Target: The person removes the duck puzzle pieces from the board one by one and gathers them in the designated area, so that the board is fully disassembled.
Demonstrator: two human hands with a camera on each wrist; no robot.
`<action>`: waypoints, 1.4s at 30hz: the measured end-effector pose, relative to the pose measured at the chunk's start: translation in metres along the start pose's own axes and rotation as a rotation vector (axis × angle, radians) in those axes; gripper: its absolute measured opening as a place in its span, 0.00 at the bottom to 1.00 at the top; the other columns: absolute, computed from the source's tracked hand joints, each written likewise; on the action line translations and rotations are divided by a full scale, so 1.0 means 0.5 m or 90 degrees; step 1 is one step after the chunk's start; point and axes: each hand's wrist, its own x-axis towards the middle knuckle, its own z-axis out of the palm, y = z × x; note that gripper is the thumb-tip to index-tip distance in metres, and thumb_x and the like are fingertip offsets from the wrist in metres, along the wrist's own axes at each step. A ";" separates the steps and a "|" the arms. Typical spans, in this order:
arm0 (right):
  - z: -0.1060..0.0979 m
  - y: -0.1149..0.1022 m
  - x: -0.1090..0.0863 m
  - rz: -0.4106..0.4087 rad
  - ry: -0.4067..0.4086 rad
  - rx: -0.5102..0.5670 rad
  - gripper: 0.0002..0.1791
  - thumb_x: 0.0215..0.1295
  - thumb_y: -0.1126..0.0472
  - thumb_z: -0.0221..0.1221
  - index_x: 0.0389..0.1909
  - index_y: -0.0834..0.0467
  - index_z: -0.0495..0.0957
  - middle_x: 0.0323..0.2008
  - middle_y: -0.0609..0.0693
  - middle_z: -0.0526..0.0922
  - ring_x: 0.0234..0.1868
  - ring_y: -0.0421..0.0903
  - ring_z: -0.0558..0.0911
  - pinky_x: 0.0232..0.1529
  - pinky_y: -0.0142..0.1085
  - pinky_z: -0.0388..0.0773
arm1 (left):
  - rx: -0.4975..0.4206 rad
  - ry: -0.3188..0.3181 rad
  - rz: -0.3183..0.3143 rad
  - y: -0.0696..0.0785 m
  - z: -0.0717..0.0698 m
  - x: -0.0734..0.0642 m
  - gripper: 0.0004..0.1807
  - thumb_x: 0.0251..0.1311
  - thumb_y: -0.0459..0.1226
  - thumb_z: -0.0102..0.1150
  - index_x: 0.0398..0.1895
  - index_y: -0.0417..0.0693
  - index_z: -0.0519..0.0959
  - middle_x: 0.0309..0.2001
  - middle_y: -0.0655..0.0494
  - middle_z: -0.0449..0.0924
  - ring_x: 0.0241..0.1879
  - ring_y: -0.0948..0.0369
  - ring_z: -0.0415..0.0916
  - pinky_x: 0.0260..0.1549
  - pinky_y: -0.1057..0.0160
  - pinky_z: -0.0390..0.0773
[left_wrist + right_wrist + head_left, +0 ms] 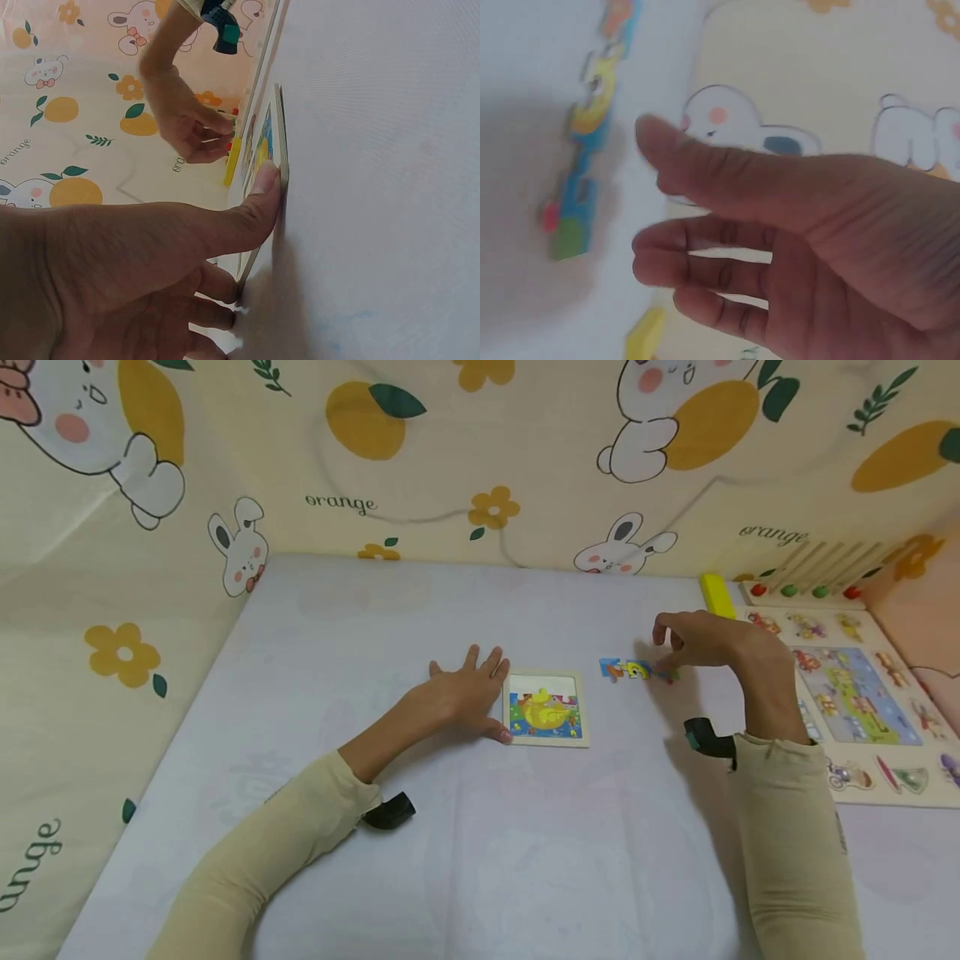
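2 sleeved arms reach over the table (420,877) on my head view. I see the person's left hand (471,695) laid low, its straight fingers spread apart, its thumb resting on the near left corner of the puzzle tray (551,744). The right hand (701,639) hangs bent at the wrist with loosely curved fingers; on my right wrist view its thumb stands apart from them.

The tray is square with a pale, wood-like rim; a yellow, duck-like picture fills its lower part, above which a white strip shows. 3 flat, knobbed puzzle pieces (637,670), blue with orange, yellow and green, lie in a row on the smooth, pale, faintly creased cover. Both beige sleeves (787,827) look like soft fabric.

From where I watch, the tray sits just right of the left hand and touches its thumb. The pieces lie between tray and right hand, near its fingertips; the yellow block (717,596) is beyond that hand
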 end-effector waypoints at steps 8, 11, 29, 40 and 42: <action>-0.017 -0.069 -0.022 -0.077 0.052 0.018 0.21 0.72 0.56 0.66 0.58 0.61 0.74 0.41 0.55 0.80 0.41 0.49 0.78 0.42 0.41 0.76 | 0.003 0.000 0.004 -0.002 -0.002 -0.002 0.65 0.60 0.68 0.64 0.86 0.48 0.39 0.87 0.50 0.29 0.86 0.42 0.30 0.70 0.21 0.57; -0.016 -0.101 -0.028 -0.101 0.059 0.026 0.20 0.72 0.55 0.66 0.58 0.59 0.76 0.43 0.54 0.81 0.44 0.48 0.78 0.45 0.41 0.76 | -0.007 -0.009 0.002 -0.002 -0.001 0.000 0.66 0.58 0.68 0.65 0.87 0.48 0.38 0.87 0.50 0.28 0.86 0.42 0.28 0.71 0.20 0.55; 0.042 -0.255 -0.007 -0.223 0.032 -0.039 0.18 0.72 0.57 0.66 0.59 0.57 0.80 0.46 0.50 0.82 0.46 0.48 0.80 0.50 0.44 0.82 | 0.002 -0.012 -0.002 -0.003 0.002 0.001 0.66 0.58 0.69 0.63 0.87 0.49 0.38 0.87 0.50 0.28 0.86 0.42 0.29 0.71 0.21 0.55; 0.099 -0.303 0.032 -0.195 -0.042 -0.046 0.26 0.74 0.53 0.64 0.66 0.60 0.74 0.63 0.55 0.82 0.61 0.54 0.81 0.67 0.55 0.78 | 0.004 -0.014 -0.002 -0.002 -0.001 -0.003 0.66 0.59 0.70 0.61 0.87 0.49 0.37 0.87 0.50 0.27 0.86 0.42 0.28 0.70 0.20 0.55; 0.106 -0.307 0.037 -0.190 -0.046 -0.048 0.26 0.74 0.52 0.65 0.66 0.61 0.74 0.63 0.55 0.82 0.62 0.54 0.81 0.67 0.54 0.78 | 0.004 -0.013 0.001 -0.002 -0.001 -0.003 0.66 0.59 0.70 0.61 0.87 0.49 0.37 0.87 0.50 0.27 0.86 0.42 0.28 0.70 0.20 0.55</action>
